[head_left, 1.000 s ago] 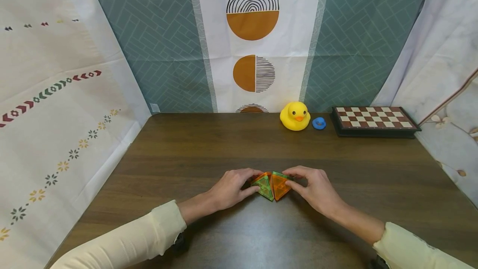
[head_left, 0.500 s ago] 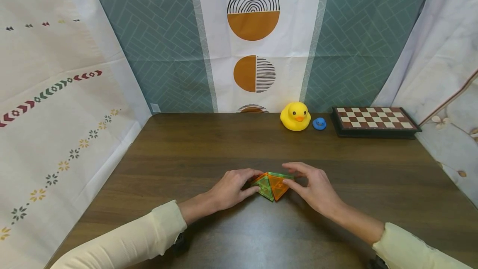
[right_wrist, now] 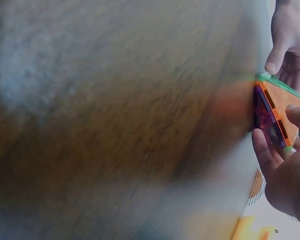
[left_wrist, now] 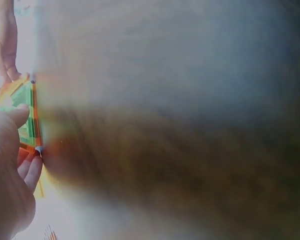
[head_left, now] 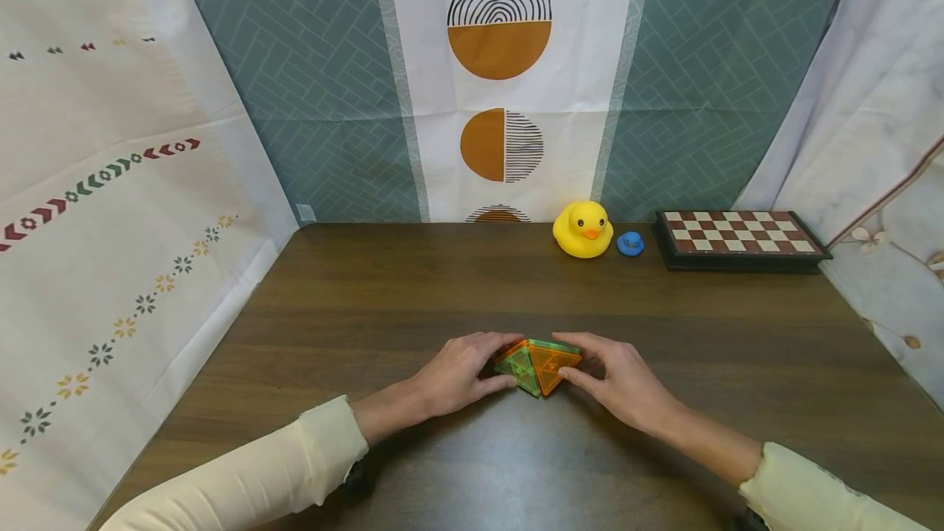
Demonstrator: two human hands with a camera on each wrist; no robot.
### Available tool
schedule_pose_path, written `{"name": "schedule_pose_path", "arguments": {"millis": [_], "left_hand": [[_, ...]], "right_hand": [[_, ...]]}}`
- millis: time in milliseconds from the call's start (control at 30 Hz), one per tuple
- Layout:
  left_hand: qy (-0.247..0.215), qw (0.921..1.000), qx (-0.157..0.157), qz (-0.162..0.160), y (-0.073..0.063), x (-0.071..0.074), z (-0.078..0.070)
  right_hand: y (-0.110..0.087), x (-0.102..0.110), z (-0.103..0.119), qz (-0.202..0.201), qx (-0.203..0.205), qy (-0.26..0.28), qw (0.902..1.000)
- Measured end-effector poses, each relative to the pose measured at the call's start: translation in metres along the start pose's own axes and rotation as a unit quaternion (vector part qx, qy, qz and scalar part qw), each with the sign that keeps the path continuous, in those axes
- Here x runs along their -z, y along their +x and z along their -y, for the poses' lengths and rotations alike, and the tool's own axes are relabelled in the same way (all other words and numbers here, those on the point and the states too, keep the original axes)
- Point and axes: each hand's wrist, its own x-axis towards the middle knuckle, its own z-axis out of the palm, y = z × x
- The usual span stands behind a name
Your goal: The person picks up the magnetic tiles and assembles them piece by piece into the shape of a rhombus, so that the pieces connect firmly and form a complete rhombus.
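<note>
Translucent triangular magnetic tiles stand joined in a small peaked shape at the middle of the wooden table. A green tile (head_left: 522, 367) faces front on the left and an orange tile (head_left: 548, 367) on the right, edges meeting. More green and orange edges show behind. My left hand (head_left: 466, 369) holds the left side, thumb at the green tile and fingers behind. From the right, my right hand (head_left: 619, 375) holds the orange tile's side, thumb on its front, fingers at the back edge. A purple tile (right_wrist: 270, 122) shows beneath in the right wrist view.
At the table's back edge sit a yellow rubber duck (head_left: 583, 230) and a small blue duck (head_left: 630, 243). A black-sided checkered board box (head_left: 741, 242) lies at the back right. Patterned cloths hang behind and on both sides.
The gap between the left and right tiles has closed. My right fingers lifted off the back edge and came down again, and the right thumb slid lower on the orange tile.
</note>
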Motion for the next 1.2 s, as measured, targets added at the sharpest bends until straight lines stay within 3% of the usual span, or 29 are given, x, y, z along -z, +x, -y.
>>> {"name": "schedule_pose_path", "arguments": {"millis": [400,767,1200], "left_hand": [[0.028,0.9994,0.020,0.010,0.003,-0.005,-0.007],[0.032,0.9993,0.021,0.001,0.004,-0.010,-0.007],[0.044,0.9989,0.016,-0.001,0.004,-0.010,-0.009]], "right_hand": [[0.000,-0.003,-0.004,0.029,0.006,0.034,0.9990],[0.002,-0.005,-0.004,0.019,0.010,0.056,0.9982],[0.004,-0.003,-0.002,0.012,0.017,0.041,0.9989]]}}
